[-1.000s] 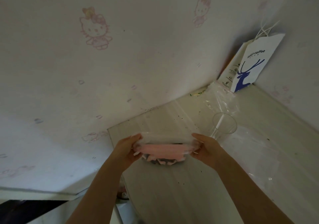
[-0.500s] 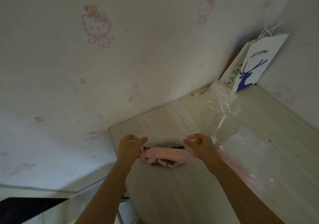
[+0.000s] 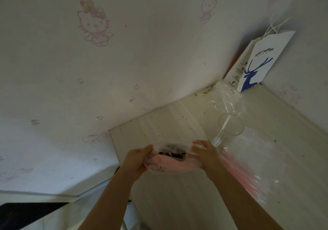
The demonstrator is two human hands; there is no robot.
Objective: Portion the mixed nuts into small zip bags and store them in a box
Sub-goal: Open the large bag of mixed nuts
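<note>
Spreading the zip bag [image 3: 170, 165] wider; left hand [image 3: 134, 160], right hand [image 3: 205, 156].

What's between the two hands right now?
A small zip bag of mixed nuts, gripped at each side by left hand and right hand; head view.

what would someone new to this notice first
At lower centre the left hand and right hand hold a small zip bag with a pink band between them, with dark mixed nuts showing inside. Next comes the white paper bag with a blue deer, leaning in the far right corner, and the pink cartoon cat on the wall at upper left.
</note>
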